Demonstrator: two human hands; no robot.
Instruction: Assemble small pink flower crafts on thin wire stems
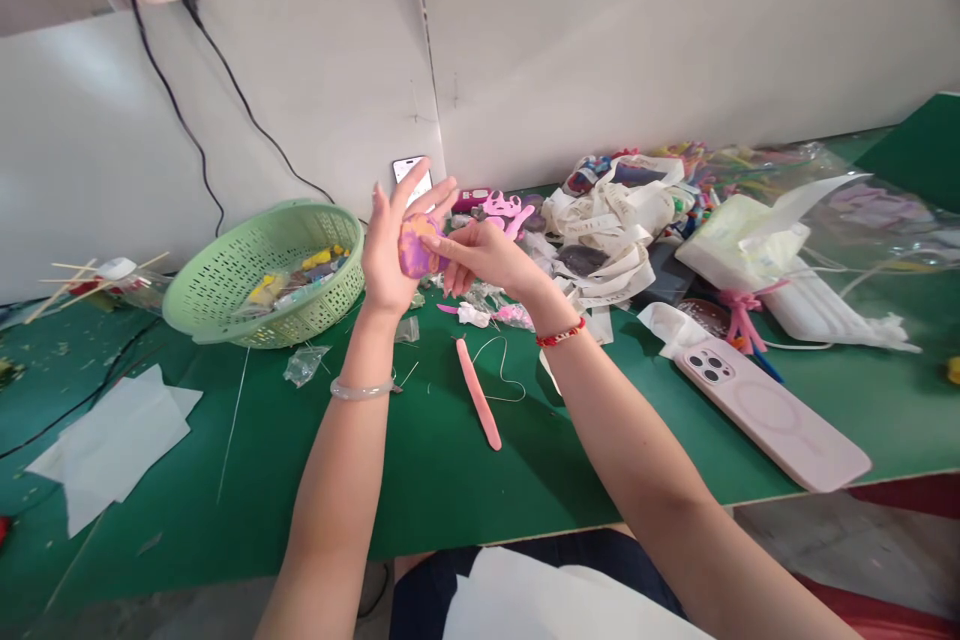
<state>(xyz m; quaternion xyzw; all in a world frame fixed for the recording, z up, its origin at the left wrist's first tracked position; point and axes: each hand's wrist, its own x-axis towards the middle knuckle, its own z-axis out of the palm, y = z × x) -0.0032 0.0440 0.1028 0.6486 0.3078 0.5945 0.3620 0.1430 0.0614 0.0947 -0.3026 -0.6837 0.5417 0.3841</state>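
Note:
A marbled purple-and-orange lump of modelling clay (421, 246) rests against the palm of my left hand (390, 245), whose fingers stretch up and apart around it. From the other side my right hand (480, 258) grips the lump's edge, its thumb lying on the front and the other fingers bent and partly hidden. Below the hands, a pink stick-shaped strip (478, 395) lies on the green table (420, 490), beside a loop of thin thread (517, 385). Behind my left fingers a phone with a lit screen (409, 170) leans on the partition.
A green perforated basket (262, 320) with small packets stands left. White papers (120, 440) lie further left. At right are piled white ribbons (611, 220), a tissue pack (742, 240) and a pink phone (772, 415) near the table edge. Black cables (169, 100) hang over the white partition (315, 80).

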